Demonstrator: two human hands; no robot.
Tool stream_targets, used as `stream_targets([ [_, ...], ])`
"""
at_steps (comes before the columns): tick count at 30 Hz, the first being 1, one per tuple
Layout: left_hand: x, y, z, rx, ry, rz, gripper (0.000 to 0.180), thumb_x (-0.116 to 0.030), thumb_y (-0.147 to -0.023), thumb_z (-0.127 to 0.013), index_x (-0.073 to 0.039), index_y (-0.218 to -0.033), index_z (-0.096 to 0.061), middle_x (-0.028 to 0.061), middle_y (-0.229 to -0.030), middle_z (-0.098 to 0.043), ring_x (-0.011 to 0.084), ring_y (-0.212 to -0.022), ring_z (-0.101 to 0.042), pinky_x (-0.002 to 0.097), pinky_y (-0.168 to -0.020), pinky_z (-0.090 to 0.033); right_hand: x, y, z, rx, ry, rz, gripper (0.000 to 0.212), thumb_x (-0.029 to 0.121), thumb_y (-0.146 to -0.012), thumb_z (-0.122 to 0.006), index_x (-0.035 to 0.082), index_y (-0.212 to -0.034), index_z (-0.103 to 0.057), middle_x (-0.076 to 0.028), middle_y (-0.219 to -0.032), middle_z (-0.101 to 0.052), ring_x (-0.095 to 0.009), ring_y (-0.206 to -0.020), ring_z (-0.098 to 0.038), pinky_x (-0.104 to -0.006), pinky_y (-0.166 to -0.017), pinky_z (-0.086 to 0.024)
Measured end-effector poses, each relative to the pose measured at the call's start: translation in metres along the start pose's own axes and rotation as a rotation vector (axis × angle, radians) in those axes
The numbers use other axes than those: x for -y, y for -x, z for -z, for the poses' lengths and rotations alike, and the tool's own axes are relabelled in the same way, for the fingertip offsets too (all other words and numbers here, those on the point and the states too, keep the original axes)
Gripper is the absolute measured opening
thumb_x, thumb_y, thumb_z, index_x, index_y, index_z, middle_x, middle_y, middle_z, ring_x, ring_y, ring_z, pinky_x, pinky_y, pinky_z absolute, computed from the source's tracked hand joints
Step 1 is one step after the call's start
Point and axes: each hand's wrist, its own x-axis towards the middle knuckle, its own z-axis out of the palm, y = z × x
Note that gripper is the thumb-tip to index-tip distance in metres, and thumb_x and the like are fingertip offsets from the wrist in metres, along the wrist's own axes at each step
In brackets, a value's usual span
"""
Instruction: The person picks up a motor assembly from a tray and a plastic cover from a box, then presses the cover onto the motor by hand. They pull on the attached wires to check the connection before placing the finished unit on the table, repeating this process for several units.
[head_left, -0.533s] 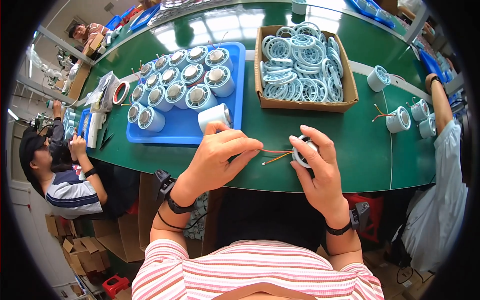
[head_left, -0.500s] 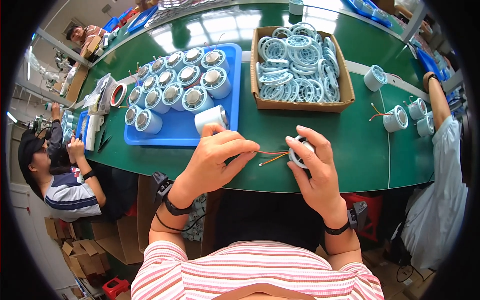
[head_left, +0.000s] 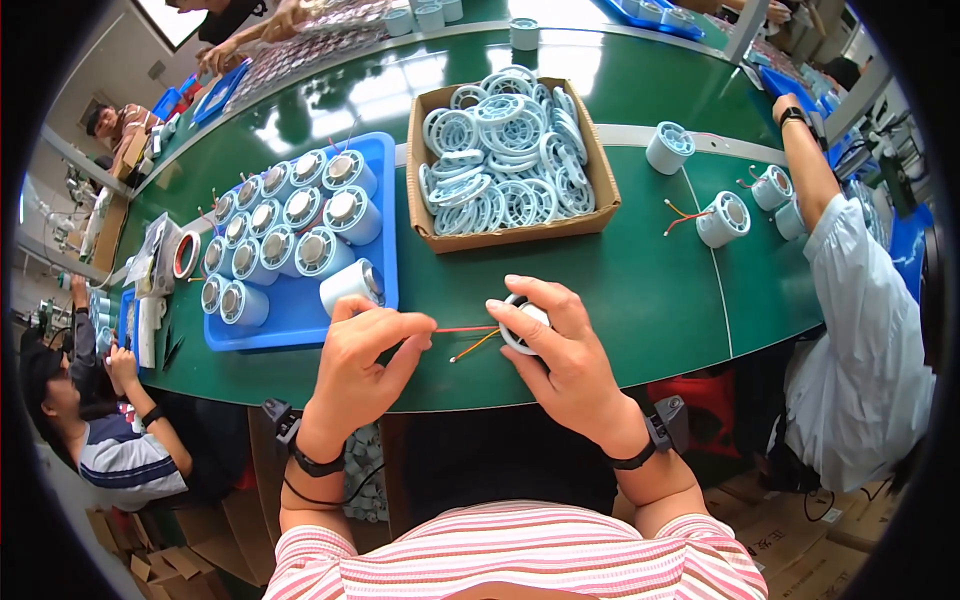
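Well, the small round part (head_left: 512, 338), a pale ring with a silvery centre, sits in the grasp of the right hand (head_left: 565, 345), over the near side of the green table (head_left: 645, 275). The thumb is at its lower edge and the other fingers reach over its top, one lying across its face, so only a portion of the ring shows. From its left side a red wire (head_left: 466, 329) runs straight across to the left hand (head_left: 365, 350), whose thumb and forefinger pinch its far end; an orange wire (head_left: 474, 346) slants down loose between the hands (a tiny white plug at its tip). Just beyond the left hand, a pale-blue cylinder (head_left: 345, 287) lies on its side in a blue tray (head_left: 305, 318), near rows of upright ones. Past the right hand stands a cardboard box (head_left: 530, 240) heaped with pale-blue rings (head_left: 512, 130).
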Motion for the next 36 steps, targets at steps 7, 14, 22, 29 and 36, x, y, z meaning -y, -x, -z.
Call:
stream_targets([
  [7,-0.003,-0.007,-0.020,-0.180,-0.151,0.030,0.009,-0.006,-0.092,-0.072,-0.010,-0.100,-0.071,0.0040,-0.081,-0.073,0.0253,-0.067,-0.064,0.0346,-0.073,-0.042,-0.001,0.000,0.005,0.001,0.029,-0.012,0.053,-0.008,-0.081,-0.076,0.008,-0.131,-0.069,-0.014,-0.144,-0.054,-0.033,-0.124,-0.056,-0.0403,-0.102,-0.049],
  [14,0.001,-0.010,-0.020,-0.222,-0.182,-0.031,0.009,-0.007,-0.092,-0.072,-0.010,-0.100,-0.070,0.0048,-0.080,-0.071,0.0281,-0.063,-0.060,0.0362,-0.072,-0.044,0.000,-0.001,0.001,0.011,0.021,-0.030,0.053,-0.008,-0.081,-0.076,0.007,-0.131,-0.069,-0.015,-0.144,-0.054,-0.032,-0.124,-0.056,-0.0400,-0.102,-0.049],
  [22,-0.011,-0.014,-0.011,-0.045,-0.180,0.021,0.011,-0.004,-0.091,-0.072,-0.009,-0.102,-0.074,0.0030,-0.077,-0.072,0.0228,-0.067,-0.059,0.0328,-0.075,-0.044,-0.002,-0.002,0.004,0.003,0.039,0.003,0.054,-0.006,-0.082,-0.076,0.008,-0.133,-0.068,-0.015,-0.144,-0.054,-0.035,-0.124,-0.056,-0.0417,-0.102,-0.049],
  [29,-0.005,-0.011,-0.016,-0.121,-0.057,0.078,0.009,-0.003,-0.091,-0.072,-0.007,-0.099,-0.074,0.0016,-0.077,-0.073,0.0192,-0.071,-0.063,0.0320,-0.077,-0.045,-0.004,0.002,0.003,-0.033,0.021,0.015,0.053,-0.004,-0.082,-0.076,0.008,-0.134,-0.068,-0.014,-0.143,-0.054,-0.036,-0.124,-0.056,-0.0442,-0.104,-0.048],
  [36,0.003,-0.007,-0.018,-0.107,0.022,0.165,0.010,-0.002,-0.089,-0.076,-0.004,-0.092,-0.067,0.0053,-0.071,-0.069,0.0202,-0.067,-0.063,0.0323,-0.064,-0.047,-0.006,0.002,0.000,-0.057,0.010,0.036,0.054,-0.003,-0.083,-0.076,0.009,-0.135,-0.066,-0.014,-0.143,-0.054,-0.035,-0.124,-0.056,-0.0450,-0.104,-0.048],
])
